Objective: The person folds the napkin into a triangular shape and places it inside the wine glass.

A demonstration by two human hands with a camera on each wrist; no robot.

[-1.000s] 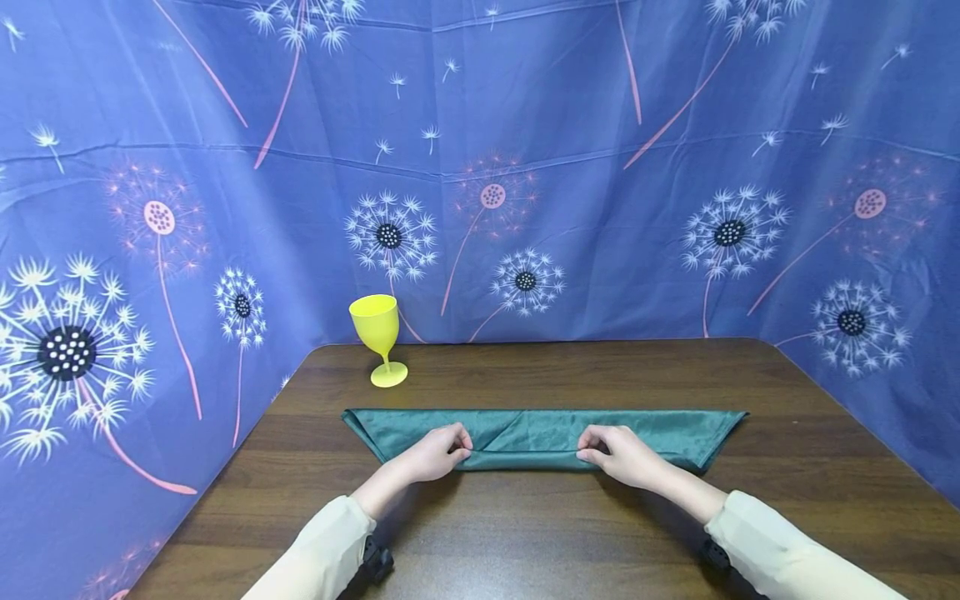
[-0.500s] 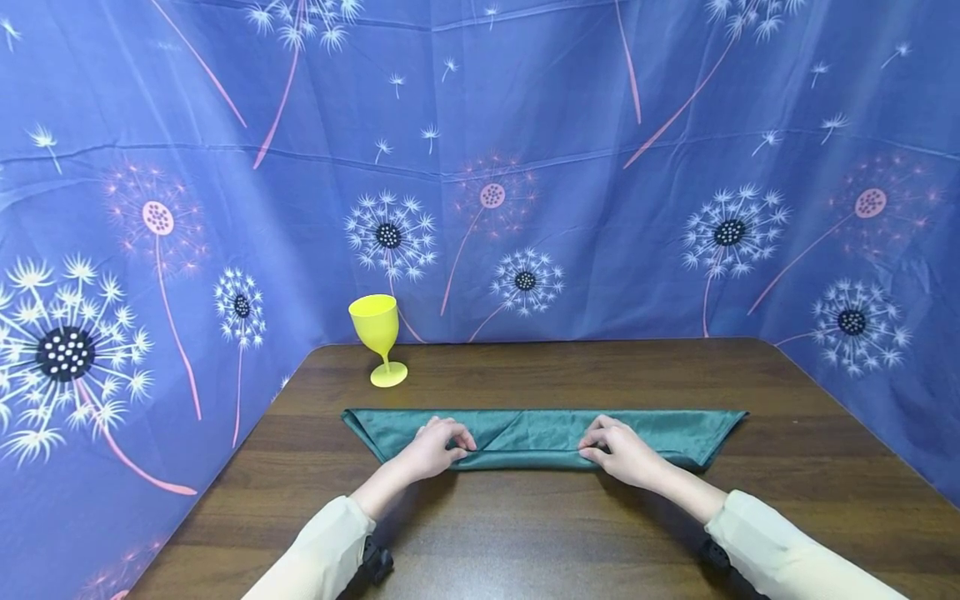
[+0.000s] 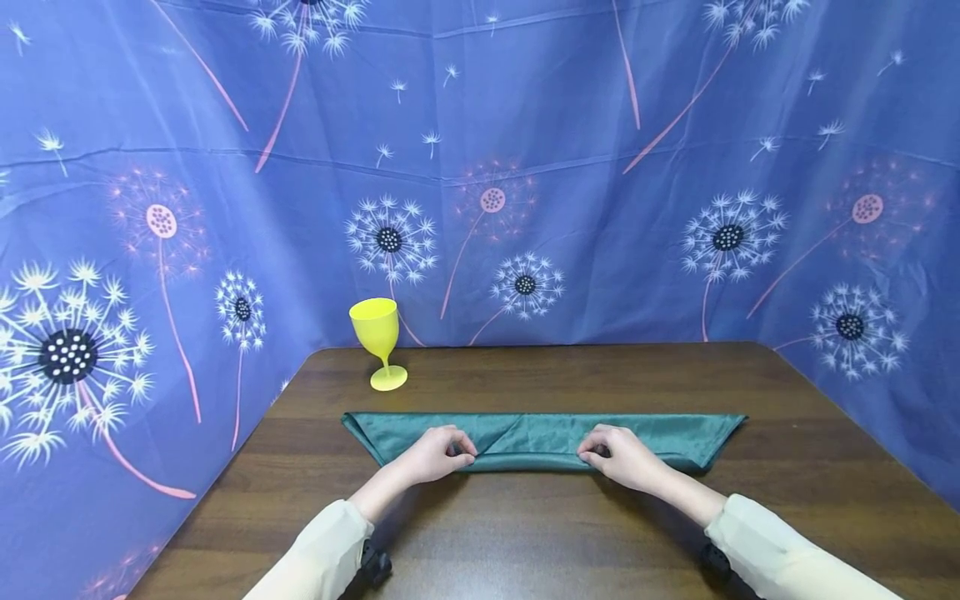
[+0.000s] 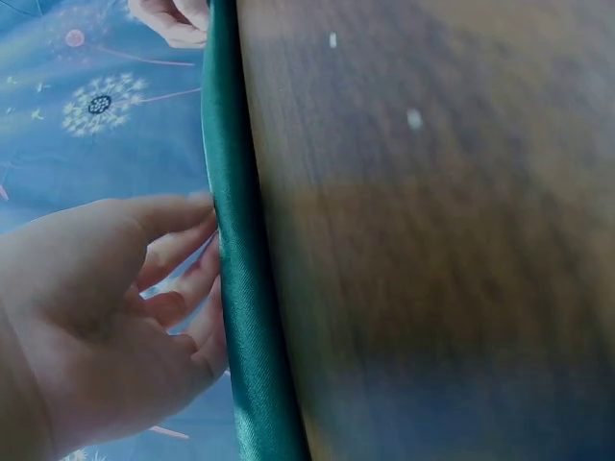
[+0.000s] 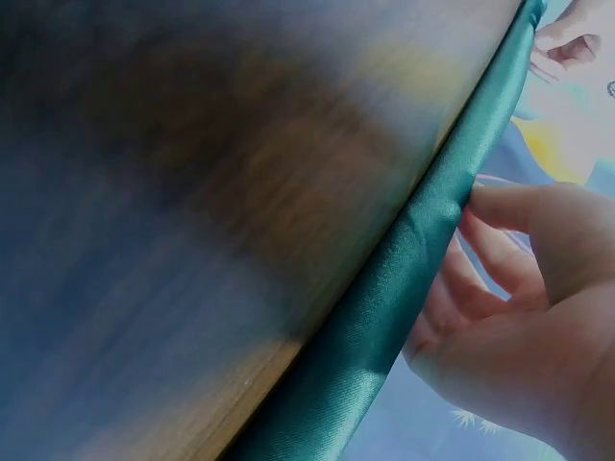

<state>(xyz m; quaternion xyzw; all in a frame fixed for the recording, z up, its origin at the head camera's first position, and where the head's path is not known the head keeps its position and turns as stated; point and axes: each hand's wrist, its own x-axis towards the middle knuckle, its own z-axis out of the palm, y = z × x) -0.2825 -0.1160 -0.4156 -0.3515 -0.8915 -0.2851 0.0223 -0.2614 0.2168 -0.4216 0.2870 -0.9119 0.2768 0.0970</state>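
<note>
A dark green satin cloth [image 3: 540, 429], folded into a long flat strip with slanted ends, lies across the table. Its near edge is turned over into a soft roll, which shows as a smooth green band in both wrist views. My left hand [image 3: 435, 454] pinches this edge left of the middle, thumb and fingertips meeting at the roll. At the same edge, right of the middle, my right hand [image 3: 618, 456] pinches with thumb and fingers. The fingertips are partly hidden behind the roll in the left wrist view.
A yellow goblet [image 3: 377, 332] stands upright at the back left of the brown wooden table [image 3: 525, 533], behind the cloth. A blue curtain [image 3: 600, 192] with dandelion prints hangs along the back and sides.
My left hand shifts very slightly to the right along the cloth edge, its fingers lifting and settling again. The right hand stays almost still. The cloth barely changes.
</note>
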